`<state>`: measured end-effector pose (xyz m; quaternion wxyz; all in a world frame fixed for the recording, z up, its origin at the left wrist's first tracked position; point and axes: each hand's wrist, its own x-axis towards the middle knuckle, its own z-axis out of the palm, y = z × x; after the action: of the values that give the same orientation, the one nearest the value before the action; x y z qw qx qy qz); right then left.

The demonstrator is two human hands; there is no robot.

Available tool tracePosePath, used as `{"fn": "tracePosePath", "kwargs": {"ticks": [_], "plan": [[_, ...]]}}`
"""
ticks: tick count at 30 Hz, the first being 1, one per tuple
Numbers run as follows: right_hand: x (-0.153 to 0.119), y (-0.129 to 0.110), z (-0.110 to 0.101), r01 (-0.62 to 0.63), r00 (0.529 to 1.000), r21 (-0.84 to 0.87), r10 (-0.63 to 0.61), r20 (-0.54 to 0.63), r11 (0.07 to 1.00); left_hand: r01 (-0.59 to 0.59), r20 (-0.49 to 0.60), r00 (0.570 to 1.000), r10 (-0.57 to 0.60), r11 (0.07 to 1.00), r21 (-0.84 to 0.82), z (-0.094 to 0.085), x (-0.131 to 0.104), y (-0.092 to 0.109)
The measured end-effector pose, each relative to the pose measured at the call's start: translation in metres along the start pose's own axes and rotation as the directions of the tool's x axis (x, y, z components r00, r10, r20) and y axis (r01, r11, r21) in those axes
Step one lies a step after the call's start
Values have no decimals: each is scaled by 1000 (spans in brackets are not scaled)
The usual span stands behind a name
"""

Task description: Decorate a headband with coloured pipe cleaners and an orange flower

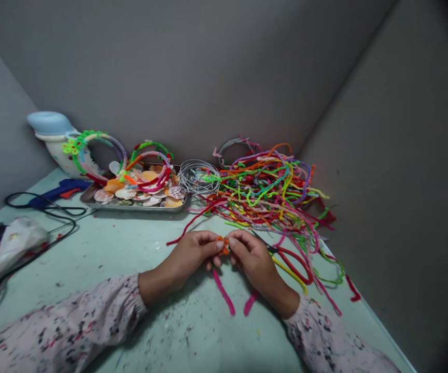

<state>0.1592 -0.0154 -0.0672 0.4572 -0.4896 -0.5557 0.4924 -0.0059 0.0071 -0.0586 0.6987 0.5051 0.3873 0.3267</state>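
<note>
Between my fingertips, in the middle of the view, is a small orange fuzzy piece [223, 245]. My left hand [197, 252] pinches it from the left, thumb on top. From the right, my right hand [252, 257] pinches it with thumb and forefinger. A pink fuzzy strip [224, 293] slants down below my left fingers, and the end of another pink strip [251, 302] shows under my right hand. Whether these strips join the orange piece is hidden by my fingers. Red-handled scissors [294, 265] lie just right of my right hand.
A metal tray [142, 208] of shells holds fuzzy hoops at the back left. Beside it are coiled wire [199, 176] and a heap of coloured fuzzy stems [270, 189]. Further left are a blue-lidded bottle [55, 140], a blue tool [58, 191], black cable and a plastic bag [17, 241].
</note>
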Motion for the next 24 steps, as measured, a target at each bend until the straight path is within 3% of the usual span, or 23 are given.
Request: {"fn": "tracePosePath", "kwargs": {"ticks": [6, 18, 24], "plan": [[0, 5, 0, 7, 1000, 7, -7, -6, 1000, -17, -78, 997, 16, 1000, -12, 0, 1, 2], [-1, 1, 1, -35, 999, -117, 38, 19, 993, -59, -82, 993, 87, 955, 290, 0, 0, 2], [1, 0, 0, -44, 999, -40, 43, -31, 998, -82, -21, 996, 87, 983, 163, 4, -2, 3]]}}
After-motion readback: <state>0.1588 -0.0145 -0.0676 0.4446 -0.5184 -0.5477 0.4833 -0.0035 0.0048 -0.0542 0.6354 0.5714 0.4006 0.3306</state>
